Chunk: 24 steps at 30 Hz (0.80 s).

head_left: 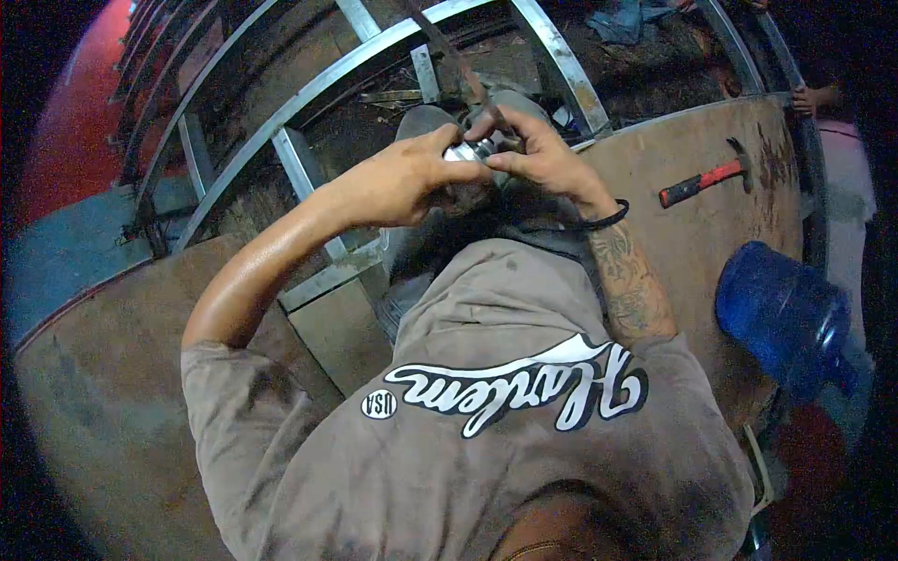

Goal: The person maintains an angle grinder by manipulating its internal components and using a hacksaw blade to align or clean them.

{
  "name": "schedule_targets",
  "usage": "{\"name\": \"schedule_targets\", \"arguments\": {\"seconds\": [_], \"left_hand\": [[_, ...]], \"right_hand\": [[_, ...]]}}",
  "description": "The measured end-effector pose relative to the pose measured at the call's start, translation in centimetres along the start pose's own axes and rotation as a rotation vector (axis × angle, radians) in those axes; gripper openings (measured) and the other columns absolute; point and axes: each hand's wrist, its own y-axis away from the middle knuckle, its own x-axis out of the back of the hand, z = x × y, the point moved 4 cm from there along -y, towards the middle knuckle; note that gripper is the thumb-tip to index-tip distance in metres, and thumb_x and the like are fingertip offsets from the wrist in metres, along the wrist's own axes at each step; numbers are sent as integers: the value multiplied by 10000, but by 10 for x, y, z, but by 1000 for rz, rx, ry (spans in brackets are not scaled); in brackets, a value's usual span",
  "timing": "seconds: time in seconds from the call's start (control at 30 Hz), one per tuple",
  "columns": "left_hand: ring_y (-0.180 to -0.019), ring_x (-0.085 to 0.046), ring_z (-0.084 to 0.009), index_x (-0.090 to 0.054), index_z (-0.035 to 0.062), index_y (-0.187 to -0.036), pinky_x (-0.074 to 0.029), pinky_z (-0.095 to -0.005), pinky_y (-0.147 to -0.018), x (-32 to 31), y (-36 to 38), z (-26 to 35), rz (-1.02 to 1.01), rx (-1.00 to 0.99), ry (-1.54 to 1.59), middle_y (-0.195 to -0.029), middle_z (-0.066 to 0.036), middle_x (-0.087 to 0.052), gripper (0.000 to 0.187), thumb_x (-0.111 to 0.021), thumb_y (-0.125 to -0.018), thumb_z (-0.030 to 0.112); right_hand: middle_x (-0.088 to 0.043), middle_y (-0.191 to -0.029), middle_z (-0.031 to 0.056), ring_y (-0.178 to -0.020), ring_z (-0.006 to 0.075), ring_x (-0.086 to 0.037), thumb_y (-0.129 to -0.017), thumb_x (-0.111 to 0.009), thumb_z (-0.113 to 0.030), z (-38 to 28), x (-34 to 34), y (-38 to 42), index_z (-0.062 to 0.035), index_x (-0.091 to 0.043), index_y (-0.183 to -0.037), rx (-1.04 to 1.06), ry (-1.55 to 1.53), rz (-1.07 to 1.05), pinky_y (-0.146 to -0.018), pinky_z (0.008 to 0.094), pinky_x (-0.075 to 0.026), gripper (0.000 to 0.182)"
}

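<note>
Above my lap, my left hand [426, 178] is closed around a small silver cylindrical metal piece [458, 152]. A dark part shows below that hand, but its shape is mostly hidden by the fingers. My right hand [547, 164], with a black band at the wrist, is closed too. Its thumb and fingers pinch at the dark-ringed end of the silver piece. Whether something small sits between those fingertips, I cannot make out. Both hands meet in front of my grey trousers [412, 248].
A hammer with a red and black handle [702, 182] lies on the plywood [645, 234] at right. Near it a blue water jug [781, 309] rests on its side. Curved metal framing [323, 79] with openings stands ahead. Another person's hand [814, 98] touches the frame at far right.
</note>
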Motion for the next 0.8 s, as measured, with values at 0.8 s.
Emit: {"name": "schedule_targets", "arguments": {"seconds": [0.8], "left_hand": [[-1181, -476, -209, -507, 40, -1216, -378, -346, -1007, -43, 15, -29, 659, 28, 813, -1221, -76, -531, 671, -769, -600, 85]], "right_hand": [[-582, -1025, 23, -997, 122, -528, -808, -635, -129, -14, 0, -1, -57, -577, -1063, -96, 123, 112, -864, 277, -424, 271]]}}
